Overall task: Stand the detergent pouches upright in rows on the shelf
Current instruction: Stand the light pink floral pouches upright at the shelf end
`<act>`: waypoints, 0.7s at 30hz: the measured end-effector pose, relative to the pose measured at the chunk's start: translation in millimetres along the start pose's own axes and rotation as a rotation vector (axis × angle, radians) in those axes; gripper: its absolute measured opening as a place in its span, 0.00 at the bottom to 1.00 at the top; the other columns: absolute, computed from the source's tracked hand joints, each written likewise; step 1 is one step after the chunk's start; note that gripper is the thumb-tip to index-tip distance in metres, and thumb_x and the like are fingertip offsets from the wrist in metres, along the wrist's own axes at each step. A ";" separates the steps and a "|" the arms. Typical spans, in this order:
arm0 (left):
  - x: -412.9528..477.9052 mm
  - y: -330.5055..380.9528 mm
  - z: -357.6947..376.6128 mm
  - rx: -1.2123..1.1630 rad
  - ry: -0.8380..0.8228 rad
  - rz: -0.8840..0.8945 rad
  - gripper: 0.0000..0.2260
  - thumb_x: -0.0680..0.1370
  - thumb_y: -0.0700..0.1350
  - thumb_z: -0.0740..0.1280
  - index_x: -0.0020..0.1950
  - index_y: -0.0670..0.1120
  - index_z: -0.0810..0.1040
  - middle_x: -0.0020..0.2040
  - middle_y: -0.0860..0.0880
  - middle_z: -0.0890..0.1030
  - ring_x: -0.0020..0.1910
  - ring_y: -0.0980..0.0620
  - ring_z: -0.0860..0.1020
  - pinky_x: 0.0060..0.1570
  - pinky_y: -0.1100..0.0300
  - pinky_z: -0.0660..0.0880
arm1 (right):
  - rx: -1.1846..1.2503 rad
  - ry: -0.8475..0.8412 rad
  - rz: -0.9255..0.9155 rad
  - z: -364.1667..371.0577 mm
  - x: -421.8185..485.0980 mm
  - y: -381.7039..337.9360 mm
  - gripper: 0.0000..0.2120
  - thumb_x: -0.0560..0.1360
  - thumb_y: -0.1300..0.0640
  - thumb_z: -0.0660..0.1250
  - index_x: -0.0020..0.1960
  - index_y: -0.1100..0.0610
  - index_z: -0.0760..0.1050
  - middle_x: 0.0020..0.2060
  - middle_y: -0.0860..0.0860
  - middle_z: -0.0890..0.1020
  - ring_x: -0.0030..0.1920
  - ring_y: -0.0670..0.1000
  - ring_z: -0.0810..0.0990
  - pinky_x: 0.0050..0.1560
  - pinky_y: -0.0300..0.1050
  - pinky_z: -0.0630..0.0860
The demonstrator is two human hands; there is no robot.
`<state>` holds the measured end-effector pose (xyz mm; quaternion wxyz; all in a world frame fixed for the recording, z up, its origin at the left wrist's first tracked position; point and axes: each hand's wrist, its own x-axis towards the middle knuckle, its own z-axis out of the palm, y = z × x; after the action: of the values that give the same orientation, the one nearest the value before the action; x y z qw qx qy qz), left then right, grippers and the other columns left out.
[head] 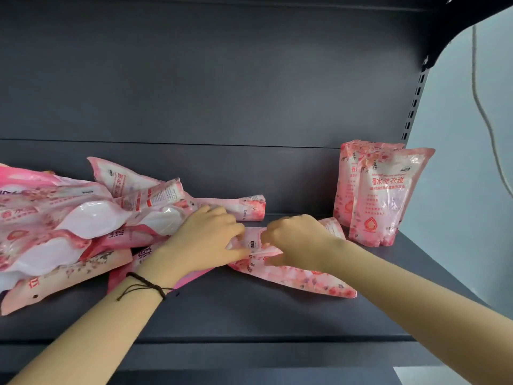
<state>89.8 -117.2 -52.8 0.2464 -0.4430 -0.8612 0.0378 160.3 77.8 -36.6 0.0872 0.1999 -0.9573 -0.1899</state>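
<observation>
The left hand [205, 240] and right hand [297, 240] both grip one flat pouch [305, 282]. It should be lifted evenly and its base seated squarely beside the standing pouches [383, 195].

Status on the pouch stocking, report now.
Gripping one flat pouch mid-shelf: left hand, right hand. Two standing pouches at right end. Loose heap flat at left, nothing blocking.
</observation>
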 end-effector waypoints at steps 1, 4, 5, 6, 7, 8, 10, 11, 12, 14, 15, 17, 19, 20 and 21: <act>-3.0 1.7 1.4 -0.027 0.003 -0.035 0.27 0.70 0.70 0.48 0.49 0.55 0.79 0.47 0.56 0.79 0.55 0.52 0.73 0.57 0.57 0.67 | -0.008 -0.005 0.002 4.9 2.9 -3.1 0.16 0.78 0.43 0.61 0.56 0.53 0.76 0.49 0.50 0.79 0.48 0.55 0.79 0.37 0.47 0.71; -7.0 5.9 3.4 -0.110 -0.015 -0.114 0.28 0.68 0.71 0.49 0.53 0.57 0.78 0.53 0.56 0.79 0.61 0.53 0.71 0.60 0.56 0.65 | -0.056 0.022 0.020 15.9 8.1 -7.8 0.08 0.79 0.52 0.61 0.52 0.52 0.77 0.47 0.50 0.81 0.45 0.56 0.80 0.37 0.47 0.72; -7.9 7.2 3.8 -0.135 -0.017 -0.131 0.28 0.68 0.71 0.50 0.54 0.57 0.78 0.54 0.56 0.78 0.62 0.53 0.70 0.61 0.56 0.64 | -0.078 0.027 0.027 18.6 9.1 -8.6 0.07 0.78 0.54 0.61 0.50 0.53 0.78 0.45 0.49 0.81 0.43 0.56 0.80 0.35 0.46 0.71; -8.2 8.0 4.2 -0.149 -0.011 -0.141 0.27 0.69 0.71 0.52 0.54 0.57 0.78 0.55 0.57 0.78 0.62 0.53 0.70 0.61 0.56 0.63 | -0.096 0.027 0.032 20.4 9.6 -9.1 0.06 0.78 0.57 0.61 0.47 0.54 0.77 0.44 0.50 0.81 0.41 0.56 0.80 0.33 0.46 0.69; -8.1 8.5 4.5 -0.157 0.001 -0.145 0.25 0.70 0.70 0.54 0.54 0.57 0.78 0.55 0.57 0.78 0.62 0.53 0.70 0.62 0.56 0.62 | -0.113 0.021 0.032 21.6 10.2 -9.6 0.04 0.77 0.59 0.62 0.45 0.55 0.75 0.43 0.50 0.81 0.39 0.56 0.79 0.32 0.46 0.66; -8.3 8.5 4.7 -0.163 0.012 -0.150 0.23 0.70 0.69 0.55 0.54 0.57 0.78 0.55 0.57 0.78 0.62 0.53 0.71 0.62 0.56 0.62 | -0.124 0.018 0.022 22.0 10.4 -9.9 0.04 0.75 0.62 0.62 0.43 0.56 0.72 0.42 0.51 0.80 0.38 0.57 0.79 0.31 0.46 0.64; -8.3 8.0 5.3 -0.161 0.011 -0.161 0.23 0.70 0.70 0.56 0.55 0.58 0.78 0.54 0.57 0.79 0.61 0.53 0.71 0.62 0.56 0.62 | -0.120 0.019 0.021 22.6 11.3 -9.2 0.06 0.73 0.66 0.61 0.43 0.56 0.69 0.42 0.52 0.79 0.39 0.57 0.79 0.32 0.46 0.63; -8.3 7.9 5.6 -0.160 0.008 -0.166 0.24 0.70 0.70 0.55 0.55 0.58 0.78 0.54 0.58 0.79 0.61 0.53 0.71 0.63 0.55 0.62 | -0.096 0.032 0.040 21.7 11.7 -7.4 0.06 0.73 0.67 0.61 0.44 0.57 0.69 0.43 0.53 0.78 0.40 0.58 0.79 0.32 0.47 0.63; -8.1 8.0 5.4 -0.161 0.007 -0.171 0.24 0.70 0.70 0.55 0.55 0.58 0.78 0.54 0.58 0.79 0.60 0.53 0.72 0.63 0.55 0.62 | -0.053 0.061 0.074 20.2 12.2 -3.8 0.06 0.74 0.67 0.60 0.46 0.58 0.70 0.44 0.53 0.78 0.41 0.58 0.79 0.33 0.47 0.64; -6.9 8.3 4.1 -0.190 0.016 -0.182 0.25 0.69 0.70 0.54 0.56 0.58 0.77 0.53 0.58 0.78 0.59 0.54 0.72 0.62 0.55 0.62 | 0.039 0.147 0.175 14.9 11.5 7.7 0.07 0.74 0.67 0.58 0.48 0.58 0.70 0.46 0.52 0.77 0.42 0.58 0.79 0.33 0.48 0.66; -5.2 8.4 2.8 -0.235 0.028 -0.191 0.25 0.70 0.70 0.54 0.57 0.58 0.76 0.53 0.58 0.78 0.59 0.54 0.72 0.61 0.55 0.63 | 0.076 0.193 0.219 11.5 10.5 14.4 0.08 0.75 0.67 0.58 0.50 0.58 0.70 0.46 0.52 0.77 0.41 0.58 0.79 0.33 0.48 0.68; 1.8 8.1 -1.0 -0.370 0.058 -0.212 0.22 0.72 0.66 0.59 0.59 0.56 0.75 0.53 0.58 0.79 0.56 0.54 0.74 0.58 0.55 0.69 | 0.145 0.268 0.282 5.5 7.0 27.5 0.08 0.75 0.67 0.58 0.51 0.57 0.71 0.47 0.51 0.77 0.40 0.58 0.78 0.34 0.49 0.72; 14.3 7.7 -3.8 -0.497 0.124 -0.240 0.15 0.75 0.58 0.66 0.57 0.53 0.78 0.50 0.56 0.80 0.52 0.54 0.77 0.52 0.55 0.74 | 0.225 0.315 0.309 0.7 3.7 37.7 0.08 0.77 0.65 0.58 0.51 0.56 0.72 0.48 0.50 0.78 0.42 0.58 0.78 0.38 0.51 0.76; 21.3 7.8 -5.0 -0.556 0.165 -0.268 0.11 0.76 0.54 0.67 0.55 0.51 0.79 0.48 0.55 0.80 0.50 0.53 0.77 0.50 0.55 0.75 | 0.279 0.336 0.317 -0.4 2.1 41.7 0.07 0.79 0.63 0.58 0.52 0.56 0.73 0.49 0.50 0.78 0.43 0.58 0.79 0.40 0.53 0.76; 28.5 8.4 -6.0 -0.618 0.202 -0.301 0.08 0.77 0.51 0.67 0.51 0.49 0.81 0.47 0.54 0.80 0.48 0.53 0.78 0.48 0.54 0.75 | 0.334 0.360 0.334 -0.3 0.6 45.9 0.07 0.79 0.62 0.58 0.52 0.57 0.74 0.50 0.51 0.79 0.44 0.58 0.79 0.42 0.54 0.77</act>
<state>84.9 -90.7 -38.8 0.1874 -0.3662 -0.8589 -0.3050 143.8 116.4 -18.0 0.2515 0.0817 -0.9640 0.0258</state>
